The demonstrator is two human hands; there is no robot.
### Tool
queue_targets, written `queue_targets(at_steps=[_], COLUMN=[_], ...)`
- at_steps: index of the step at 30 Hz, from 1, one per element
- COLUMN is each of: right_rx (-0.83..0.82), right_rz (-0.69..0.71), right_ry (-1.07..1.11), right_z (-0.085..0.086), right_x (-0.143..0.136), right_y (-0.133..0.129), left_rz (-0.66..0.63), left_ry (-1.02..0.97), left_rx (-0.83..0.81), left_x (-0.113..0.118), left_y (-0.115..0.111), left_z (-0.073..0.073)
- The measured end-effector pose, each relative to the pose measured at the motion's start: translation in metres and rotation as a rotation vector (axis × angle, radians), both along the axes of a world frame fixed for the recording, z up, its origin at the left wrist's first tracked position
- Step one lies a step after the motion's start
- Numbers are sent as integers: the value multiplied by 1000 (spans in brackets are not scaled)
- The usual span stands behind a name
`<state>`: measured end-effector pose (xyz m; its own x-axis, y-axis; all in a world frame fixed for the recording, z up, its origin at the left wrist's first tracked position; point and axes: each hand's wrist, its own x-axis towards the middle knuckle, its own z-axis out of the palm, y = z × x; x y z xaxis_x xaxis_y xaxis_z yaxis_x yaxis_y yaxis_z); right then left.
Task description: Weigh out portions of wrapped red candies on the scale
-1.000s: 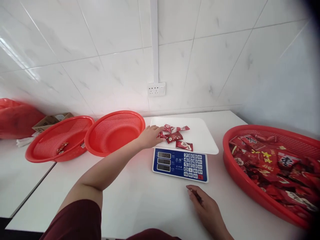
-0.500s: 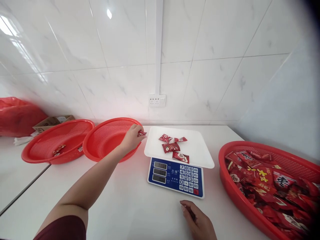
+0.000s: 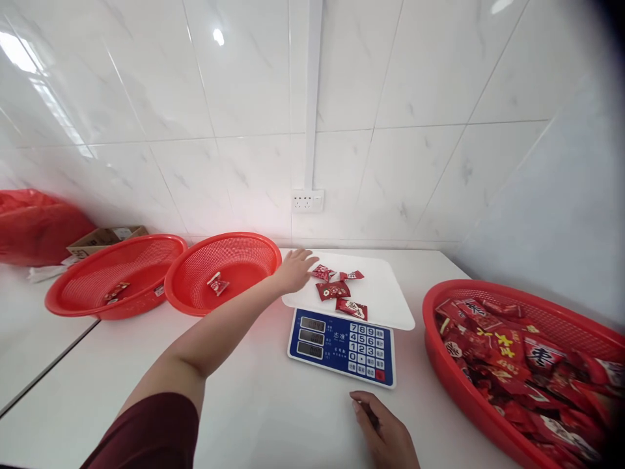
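My left hand is over the left edge of the white tray on a digital scale. Its fingers are stretched toward several small red snack packets lying on the tray, and nothing shows in its grasp. One red packet lies inside the middle red basket, left of that hand. My right hand rests on the table in front of the scale, fingers curled in with no object visible in them.
At right stands a red basket heaped with red packets. Another red basket on the left holds a little packaging. Behind it are a cardboard box and a red plastic bag. A tiled wall with a socket closes off the back.
My left hand has let go of a red packet, which now lies in the middle basket. It has opened and moved right to the tray. My right hand stays put.
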<state>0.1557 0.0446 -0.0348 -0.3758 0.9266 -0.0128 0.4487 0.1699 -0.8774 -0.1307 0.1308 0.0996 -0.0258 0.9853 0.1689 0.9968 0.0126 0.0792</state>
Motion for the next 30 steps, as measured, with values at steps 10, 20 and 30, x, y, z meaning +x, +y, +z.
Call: queue_targets(at_steps=[10, 20, 30], right_rx=[46, 31, 28], right_rz=[14, 57, 111], right_ry=[16, -3, -110], right_z=[-5, -6, -6], right_x=[1, 3, 9], right_y=[0, 2, 8], left_rz=[-66, 259, 150], left_ry=[-89, -124, -157], left_rx=[-123, 232, 132], left_x=[13, -48, -33], left_y=[38, -37, -56], left_z=[-5, 17, 0])
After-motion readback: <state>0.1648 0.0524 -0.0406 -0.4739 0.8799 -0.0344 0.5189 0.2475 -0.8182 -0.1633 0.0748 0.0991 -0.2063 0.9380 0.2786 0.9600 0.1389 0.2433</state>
